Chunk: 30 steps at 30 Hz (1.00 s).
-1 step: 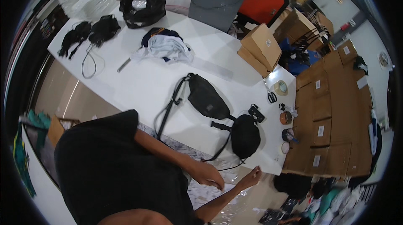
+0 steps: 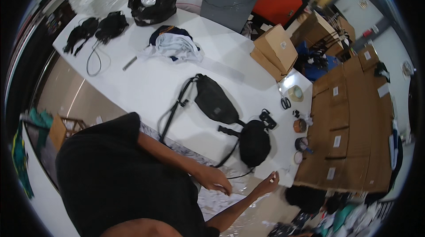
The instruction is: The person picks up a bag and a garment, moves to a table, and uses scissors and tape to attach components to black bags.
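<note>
My left hand (image 2: 214, 180) hangs beside the front edge of the white table (image 2: 133, 91), its fingers bent down and together. My right hand (image 2: 267, 184) is near the table's front right corner, thumb and fingers pinched. Whatever either hand holds, if anything, is too small to make out. On the table beyond them lie a long black sling bag (image 2: 216, 99) with its strap trailing left, and a rounded black pouch (image 2: 255, 143) touching its lower end. A thin dark cord runs from the pouch towards my left hand. A small black device (image 2: 267, 119) lies beside the pouch.
Scissors (image 2: 285, 102), tape rolls (image 2: 295, 93) and small round items line the right edge, beside stacked cardboard (image 2: 354, 126). Further back are a carton (image 2: 274, 53), bundled clothing (image 2: 177, 46), a black plastic bag (image 2: 152, 4) and more black bags (image 2: 111, 25). Another person crouches at lower right.
My right hand has shifted slightly right and up. My left hand has moved a little up and left. The bags sit slightly further left in the picture.
</note>
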{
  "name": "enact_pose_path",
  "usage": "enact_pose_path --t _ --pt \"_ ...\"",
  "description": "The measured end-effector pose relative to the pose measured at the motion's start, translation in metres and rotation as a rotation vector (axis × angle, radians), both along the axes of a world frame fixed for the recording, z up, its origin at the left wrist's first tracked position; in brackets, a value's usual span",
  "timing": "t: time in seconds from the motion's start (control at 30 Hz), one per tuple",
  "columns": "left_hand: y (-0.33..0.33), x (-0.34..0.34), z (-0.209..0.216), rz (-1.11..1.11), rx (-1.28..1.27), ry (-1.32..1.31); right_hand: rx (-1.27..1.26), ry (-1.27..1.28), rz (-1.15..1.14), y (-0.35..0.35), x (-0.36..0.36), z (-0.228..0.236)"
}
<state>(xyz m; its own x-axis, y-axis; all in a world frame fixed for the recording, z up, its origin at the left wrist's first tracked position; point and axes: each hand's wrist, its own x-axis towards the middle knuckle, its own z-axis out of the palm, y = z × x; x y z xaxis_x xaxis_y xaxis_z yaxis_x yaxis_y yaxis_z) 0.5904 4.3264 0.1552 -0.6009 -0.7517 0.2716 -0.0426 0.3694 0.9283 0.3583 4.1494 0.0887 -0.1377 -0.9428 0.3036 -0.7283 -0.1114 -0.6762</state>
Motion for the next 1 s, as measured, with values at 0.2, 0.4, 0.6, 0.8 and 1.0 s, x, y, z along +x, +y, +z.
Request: enact_pose_path --t 0.2,0.4,0.6,0.8,1.0 --pt "-0.070 -0.032 0.026 0.502 0.195 -0.130 -0.009 0.649 0.087 -0.210 -0.062 -0.046" --pt "-0.123 -0.091 0.041 0.792 0.215 0.065 -0.174 0.245 0.386 -0.181 -0.070 -0.013" --pt "-0.186 -0.123 0.056 1.020 -0.029 0.150 -0.360 -0.047 0.665 -0.084 -0.049 0.062" --pt "-0.187 -0.105 0.072 0.795 0.213 0.442 -0.522 -0.035 0.735 -0.075 -0.034 0.105" --pt "-0.166 -0.083 0.085 0.786 0.130 0.424 -0.041 -0.526 0.704 -0.069 -0.006 0.187"
